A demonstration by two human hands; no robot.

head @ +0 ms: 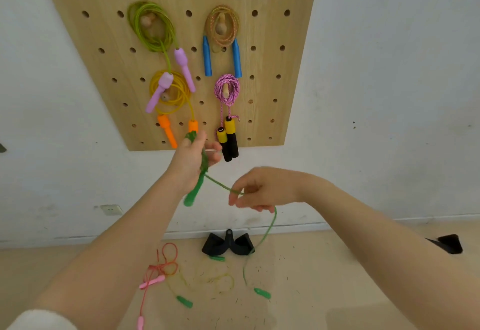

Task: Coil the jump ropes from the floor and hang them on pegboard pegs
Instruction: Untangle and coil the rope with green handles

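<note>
Green jump rope (267, 228): one green handle (193, 194) is held in the left hand (191, 159), fingers curled round it, handle end hanging below the palm. From that grip the cord crosses to the right hand (257, 190), which pinches it between thumb and fingertips. Below the right hand the cord drops in a loose curve to the floor (324, 264), ending at a second green handle (262, 293) lying flat.

Both hands are raised in front of the lower edge of the pegboard (272, 70), the left just below the orange handles.

Pegboard: four coiled ropes hang on pegs, namely a green rope with lilac handles (150, 26) upper left, a yellow rope with orange handles (179, 91) below it, a rope with blue handles (223, 28) upper right, and a pink rope with yellow-and-black handles (226, 88) beneath that.

Floor, near the wall: a pink rope (155, 275) and a yellow rope with green handles (220, 281) lie uncoiled; a black object (228, 244) stands against the skirting.
</note>
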